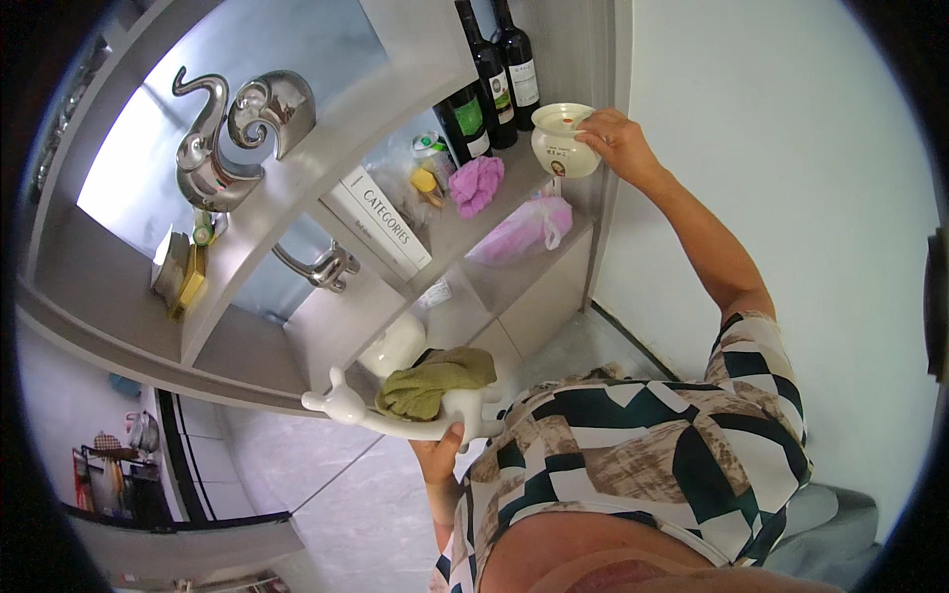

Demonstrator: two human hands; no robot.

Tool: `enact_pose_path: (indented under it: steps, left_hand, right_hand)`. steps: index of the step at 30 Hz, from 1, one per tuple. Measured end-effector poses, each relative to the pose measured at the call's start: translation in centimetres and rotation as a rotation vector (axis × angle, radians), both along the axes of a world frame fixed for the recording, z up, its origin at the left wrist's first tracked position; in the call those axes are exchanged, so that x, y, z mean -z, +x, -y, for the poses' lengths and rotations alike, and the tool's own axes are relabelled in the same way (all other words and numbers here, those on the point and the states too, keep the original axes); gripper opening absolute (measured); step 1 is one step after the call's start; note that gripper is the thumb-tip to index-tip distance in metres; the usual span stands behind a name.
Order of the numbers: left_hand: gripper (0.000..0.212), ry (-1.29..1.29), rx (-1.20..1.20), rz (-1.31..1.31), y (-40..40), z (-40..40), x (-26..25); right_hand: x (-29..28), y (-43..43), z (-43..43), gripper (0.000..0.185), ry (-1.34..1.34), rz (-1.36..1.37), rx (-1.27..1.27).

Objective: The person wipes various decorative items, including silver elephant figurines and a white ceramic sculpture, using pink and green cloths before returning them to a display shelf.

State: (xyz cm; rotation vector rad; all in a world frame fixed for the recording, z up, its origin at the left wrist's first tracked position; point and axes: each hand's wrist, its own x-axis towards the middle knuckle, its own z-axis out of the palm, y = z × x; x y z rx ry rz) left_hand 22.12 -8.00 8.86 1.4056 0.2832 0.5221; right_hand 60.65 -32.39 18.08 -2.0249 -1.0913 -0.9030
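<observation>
My left hand point(439, 451) grips a glossy white long-necked animal figurine point(400, 428), likely a deer or giraffe, tilted on its side. An olive-green cloth point(437, 382) lies over the figurine's body and hides part of it. At the upper right, my right hand point(621, 144) pinches the flared rim of a cream ceramic jar point(561, 152), which bears writing and a small picture. The jar is at the front edge of a shelf, beside dark wine bottles point(498, 85); whether its base touches the shelf cannot be made out.
Grey shelving point(385, 126) holds silver elephant-like ornaments point(215, 156), a silver animal figurine point(326, 267), a white book-like box point(382, 222), a pink cloth point(477, 185) and a bagged pink bundle point(523, 230). A rounded white object point(397, 345) sits behind the green cloth. A white wall point(741, 148) borders the right.
</observation>
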Motion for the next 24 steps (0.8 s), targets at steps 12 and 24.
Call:
enact_pose_path:
  steps: [12,24]
  left_hand:
    - [0.052,-0.038,-0.096,-0.138,0.4,4.0,-1.1]
    - [0.048,0.01,-0.146,-0.029,1.9,6.6,-1.9]
  right_hand:
    - [5.6,7.3,-1.4,0.014,-0.032,0.01,-0.003]
    - [6.3,9.3,-2.0,0.011,0.01,0.082,-0.064]
